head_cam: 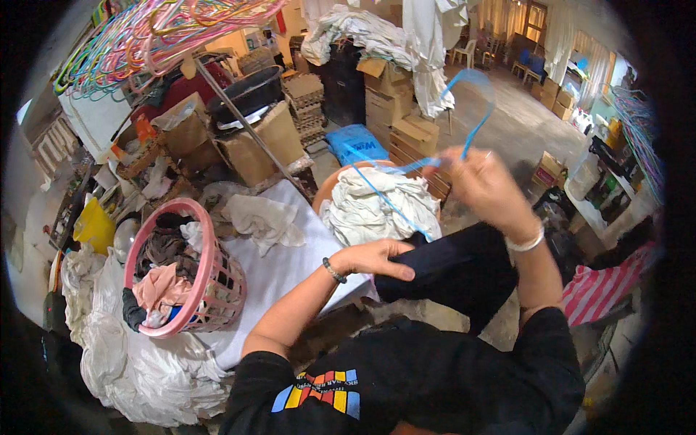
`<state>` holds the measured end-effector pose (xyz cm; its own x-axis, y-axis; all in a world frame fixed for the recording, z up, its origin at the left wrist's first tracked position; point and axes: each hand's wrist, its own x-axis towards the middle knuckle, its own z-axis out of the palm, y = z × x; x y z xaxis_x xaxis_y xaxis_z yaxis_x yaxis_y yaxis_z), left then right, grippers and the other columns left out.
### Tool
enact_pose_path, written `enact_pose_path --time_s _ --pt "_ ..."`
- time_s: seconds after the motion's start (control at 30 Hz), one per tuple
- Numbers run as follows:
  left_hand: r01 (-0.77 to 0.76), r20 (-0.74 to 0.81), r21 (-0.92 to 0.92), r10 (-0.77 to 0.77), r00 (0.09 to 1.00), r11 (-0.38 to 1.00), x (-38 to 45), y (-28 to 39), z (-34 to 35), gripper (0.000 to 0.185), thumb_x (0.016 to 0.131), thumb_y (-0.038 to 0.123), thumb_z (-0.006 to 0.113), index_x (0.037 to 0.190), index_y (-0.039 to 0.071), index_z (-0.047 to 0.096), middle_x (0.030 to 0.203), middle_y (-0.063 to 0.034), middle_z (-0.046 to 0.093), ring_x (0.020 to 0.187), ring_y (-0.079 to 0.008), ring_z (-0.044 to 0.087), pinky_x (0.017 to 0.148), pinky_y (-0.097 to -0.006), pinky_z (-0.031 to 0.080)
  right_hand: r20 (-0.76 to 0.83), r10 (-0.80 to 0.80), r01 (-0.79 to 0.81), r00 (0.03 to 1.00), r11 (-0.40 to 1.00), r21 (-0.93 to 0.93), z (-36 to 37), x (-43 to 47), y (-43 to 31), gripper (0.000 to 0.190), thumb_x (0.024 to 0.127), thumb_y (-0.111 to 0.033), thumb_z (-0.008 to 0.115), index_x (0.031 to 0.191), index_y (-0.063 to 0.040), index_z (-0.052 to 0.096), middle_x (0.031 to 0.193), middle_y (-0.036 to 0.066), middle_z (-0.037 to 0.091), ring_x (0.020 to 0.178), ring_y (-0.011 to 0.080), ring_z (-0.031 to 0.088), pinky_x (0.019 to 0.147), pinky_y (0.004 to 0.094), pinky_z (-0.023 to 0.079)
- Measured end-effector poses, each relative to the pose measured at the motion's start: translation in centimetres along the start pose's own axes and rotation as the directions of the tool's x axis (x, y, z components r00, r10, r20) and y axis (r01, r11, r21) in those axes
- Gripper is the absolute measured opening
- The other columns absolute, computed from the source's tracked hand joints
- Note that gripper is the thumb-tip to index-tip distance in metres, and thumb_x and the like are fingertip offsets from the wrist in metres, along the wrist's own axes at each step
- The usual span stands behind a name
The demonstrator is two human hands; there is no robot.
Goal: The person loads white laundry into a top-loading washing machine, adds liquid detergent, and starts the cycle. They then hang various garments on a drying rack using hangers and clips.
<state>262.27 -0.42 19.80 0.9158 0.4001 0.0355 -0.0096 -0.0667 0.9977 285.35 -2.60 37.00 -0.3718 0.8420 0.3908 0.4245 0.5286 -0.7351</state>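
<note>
My right hand [485, 187] is raised and grips a blue clothes hanger [473, 132], blurred where it loops above the fingers. A thin blue length of it slants down towards the black garment [462, 266]. The garment drapes in front of my body, its upper edge held by my left hand [375, 260], thumb on top and fingers partly hidden. I cannot tell whether the hanger's lower end lies inside the garment. Just beyond my hands stands an orange-brown tub [321, 190] heaped with white cloth [380, 204].
A pink laundry basket [204, 217] full of clothes rests on the white-covered table [266, 277], left. Many colourful hangers [163, 38] hang from a metal pole [239, 117]. Cardboard boxes [389, 98] and a blue bag [356, 144] stand ahead. A pink-striped bag [603, 291] lies right.
</note>
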Motion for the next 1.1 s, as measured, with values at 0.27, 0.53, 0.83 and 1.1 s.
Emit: enact_pose_path --time_s 0.27,0.53,0.83,1.1 --pt "0.224 -0.244 0.962 0.116 0.963 0.157 -0.5 3.9 -7.6 0.067 0.072 0.074 0.067 0.094 0.012 0.077 0.089 -0.0164 0.071 0.091 -0.0319 0.067 0.09 -0.0447 0.046 0.26 -0.313 0.353 0.913 0.927 -0.126 -6.7 0.5 -3.0 0.036 0.107 -0.029 0.047 0.101 -0.003 0.072 0.055 -0.004 0.044 0.05 0.0047 0.04 0.049 0.0257 0.033" --pt "0.498 -0.492 0.867 0.159 0.856 0.001 -1.8 17.3 -9.0 0.064 0.097 0.058 0.047 0.077 0.002 0.071 0.066 -0.0239 0.06 0.068 -0.0428 0.062 0.064 -0.0485 0.047 0.315 0.021 -0.001 0.949 0.998 -0.065 -9.0 -2.2 0.0 0.033 0.107 -0.028 0.046 0.111 -0.004 0.069 0.056 -0.003 0.048 0.047 0.0032 0.043 0.043 0.0205 0.033" --pt "-0.226 0.22 0.973 0.106 0.97 0.042 -2.4 13.5 -2.0 0.043 0.079 0.049 0.075 0.094 0.01 0.075 0.079 -0.0132 0.07 0.077 -0.0323 0.067 0.1 -0.0435 0.042 -0.409 -0.417 0.371 0.812 0.909 -0.19 -10.2 -3.8 2.0 0.039 0.108 -0.031 0.041 0.115 -0.002 0.066 0.058 -0.008 0.043 0.05 0.0011 0.034 0.046 0.0192 0.027" --pt "0.275 -0.521 0.453 0.002 0.854 0.848 -2.8 13.8 -7.1 0.016 0.091 0.017 0.064 0.09 0.002 0.069 0.081 -0.0038 0.07 0.075 -0.0183 0.068 0.07 -0.0345 0.055 0.055 -0.191 0.181 0.98 0.971 0.154 -2.3 -1.6 6.6 0.041 0.098 -0.04 0.061 0.116 -0.003 0.064 0.075 -0.003 0.056 0.065 0.004 0.048 0.059 0.0228 0.039"
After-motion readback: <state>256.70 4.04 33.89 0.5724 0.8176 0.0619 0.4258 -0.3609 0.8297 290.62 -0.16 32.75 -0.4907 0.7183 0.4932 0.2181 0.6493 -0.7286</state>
